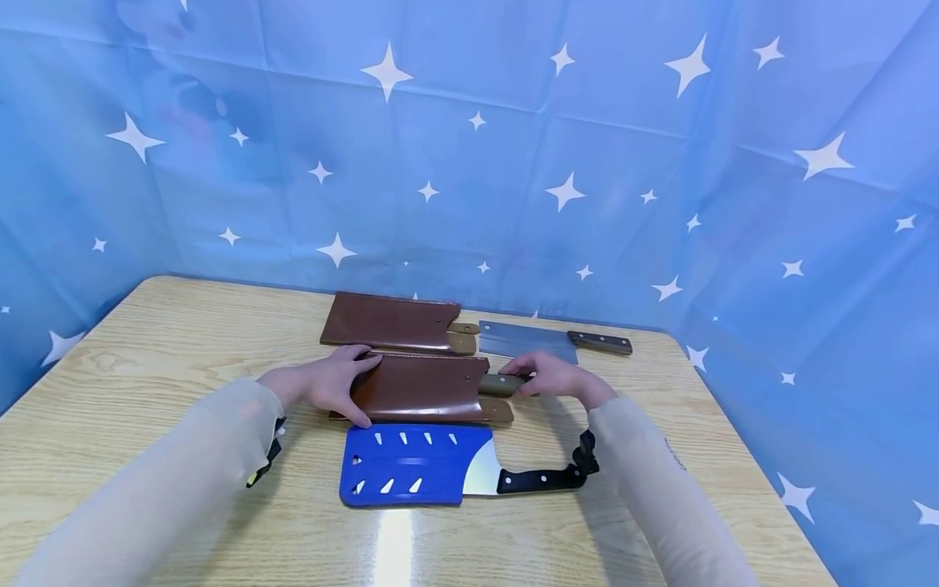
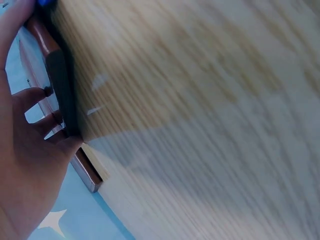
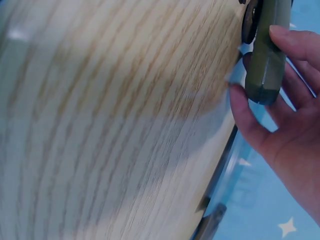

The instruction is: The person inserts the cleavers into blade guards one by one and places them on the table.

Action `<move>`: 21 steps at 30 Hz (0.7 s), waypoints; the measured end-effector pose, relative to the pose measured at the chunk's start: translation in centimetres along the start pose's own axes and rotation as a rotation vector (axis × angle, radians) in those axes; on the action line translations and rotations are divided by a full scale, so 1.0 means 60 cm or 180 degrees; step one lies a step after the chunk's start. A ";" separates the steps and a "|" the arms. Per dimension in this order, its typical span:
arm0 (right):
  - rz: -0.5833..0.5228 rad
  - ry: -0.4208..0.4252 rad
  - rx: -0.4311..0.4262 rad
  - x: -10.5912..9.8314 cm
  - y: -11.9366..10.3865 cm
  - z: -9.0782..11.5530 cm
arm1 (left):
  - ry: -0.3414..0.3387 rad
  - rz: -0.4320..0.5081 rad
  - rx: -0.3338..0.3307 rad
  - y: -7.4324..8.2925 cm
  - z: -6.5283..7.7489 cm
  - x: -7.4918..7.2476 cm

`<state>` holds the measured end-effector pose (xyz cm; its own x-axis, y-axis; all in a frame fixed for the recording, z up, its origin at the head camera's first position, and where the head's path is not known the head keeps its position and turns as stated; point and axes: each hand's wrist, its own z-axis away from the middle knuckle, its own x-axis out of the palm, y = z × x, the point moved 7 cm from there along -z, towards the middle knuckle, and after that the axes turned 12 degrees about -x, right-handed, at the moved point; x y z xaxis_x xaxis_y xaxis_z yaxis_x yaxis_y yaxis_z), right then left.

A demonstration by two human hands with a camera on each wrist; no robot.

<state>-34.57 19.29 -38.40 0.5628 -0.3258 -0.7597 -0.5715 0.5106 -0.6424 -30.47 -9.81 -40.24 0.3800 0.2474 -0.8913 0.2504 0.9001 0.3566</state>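
Sheath (image 1: 421,387) lies at 12 o'clock of blue cleaver (image 1: 440,471), handle (image 1: 501,385) at its 3 o'clock end. Left hand (image 1: 332,386) grasps sheath's 9 o'clock end; right hand (image 1: 552,377) grasps handle near the butt. Judgement: brace sheath flat, slide handle straight along 9–3 line, untwisted.

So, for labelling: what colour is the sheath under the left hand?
Brown sheath, clearest in the head view.

A star-printed blue cloth (image 1: 477,155) hangs behind the far edge of the wood-grained tabletop (image 1: 183,334). Along that edge lie a brown sheath (image 1: 389,319) and a bare cleaver (image 1: 513,337), its dark handle (image 1: 605,342) toward the far right corner. Nearer the front edge, a blue-covered cleaver (image 1: 433,465) points its black handle (image 1: 539,481) at the right edge.
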 end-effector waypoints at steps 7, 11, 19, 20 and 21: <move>0.0080 0.0073 0.0254 0.001 0.007 -0.002 | 0.0195 0.0194 -0.0080 -0.007 -0.002 -0.012; 0.0018 0.0151 0.0414 -0.005 0.012 0.004 | 0.0553 0.0202 0.0021 -0.012 -0.013 -0.041; -0.0082 0.0388 0.0576 -0.039 0.027 0.040 | 0.0712 0.0173 -0.0151 -0.033 -0.056 -0.089; -0.0083 0.0415 0.0595 -0.043 0.031 0.044 | 0.0702 0.0171 -0.0202 -0.035 -0.061 -0.092; -0.0066 0.0431 0.0590 -0.046 0.034 0.048 | 0.0691 0.0172 -0.0252 -0.038 -0.067 -0.095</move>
<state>-35.59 23.52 -37.31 0.4808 -0.4351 -0.7613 -0.4343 0.6361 -0.6378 -36.80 -11.83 -37.09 0.1884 0.3596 -0.9139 0.1609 0.9067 0.3900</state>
